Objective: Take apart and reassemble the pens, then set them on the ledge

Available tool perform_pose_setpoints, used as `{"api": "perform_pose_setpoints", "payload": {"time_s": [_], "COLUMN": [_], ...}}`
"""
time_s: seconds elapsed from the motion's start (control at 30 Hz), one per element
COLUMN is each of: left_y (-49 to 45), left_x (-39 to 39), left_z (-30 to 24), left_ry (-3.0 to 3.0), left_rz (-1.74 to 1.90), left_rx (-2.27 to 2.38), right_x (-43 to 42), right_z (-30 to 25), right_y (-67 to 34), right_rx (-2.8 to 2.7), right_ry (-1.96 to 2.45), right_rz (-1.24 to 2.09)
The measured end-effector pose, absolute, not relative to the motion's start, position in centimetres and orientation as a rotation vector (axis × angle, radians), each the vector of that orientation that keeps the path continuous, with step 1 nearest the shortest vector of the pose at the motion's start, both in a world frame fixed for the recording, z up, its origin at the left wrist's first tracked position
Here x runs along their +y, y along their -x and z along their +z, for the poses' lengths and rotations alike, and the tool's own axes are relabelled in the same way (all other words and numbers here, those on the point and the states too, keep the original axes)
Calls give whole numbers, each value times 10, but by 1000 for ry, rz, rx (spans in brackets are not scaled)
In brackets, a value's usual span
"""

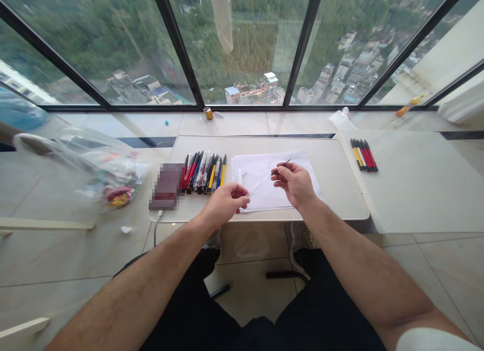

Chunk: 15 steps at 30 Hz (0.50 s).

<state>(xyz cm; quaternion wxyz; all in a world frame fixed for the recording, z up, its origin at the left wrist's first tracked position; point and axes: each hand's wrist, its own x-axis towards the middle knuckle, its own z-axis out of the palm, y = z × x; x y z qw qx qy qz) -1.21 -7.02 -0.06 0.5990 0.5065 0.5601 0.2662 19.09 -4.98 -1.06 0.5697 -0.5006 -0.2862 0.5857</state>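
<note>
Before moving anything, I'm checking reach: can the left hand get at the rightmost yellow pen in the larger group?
Probably yes: the pen lies just beyond the left hand, nothing visible between, though that grip holds a clear tube.

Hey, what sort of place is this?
Probably a high-rise room, perhaps a home: black-framed glass windows look down on small pale buildings, and a low cream rectangular table stands over glossy beige floor tiles.
</note>
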Motion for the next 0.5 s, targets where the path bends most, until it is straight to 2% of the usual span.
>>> {"api": "perform_pose_setpoints", "payload": {"time_s": [0.3, 0.5], "left_y": [13, 16], "left_x": [-69, -68], "left_z": [0, 1], "left_ry": [-1123, -873], "left_rz": [629, 592], "left_rx": [1241, 1122], "right_x": [-54, -57], "right_z": [-9, -10], "right_y": [-185, -180], "right_rx": [-819, -900], "right_ry": [1173, 1193], "right_rz": [1425, 1502]}}
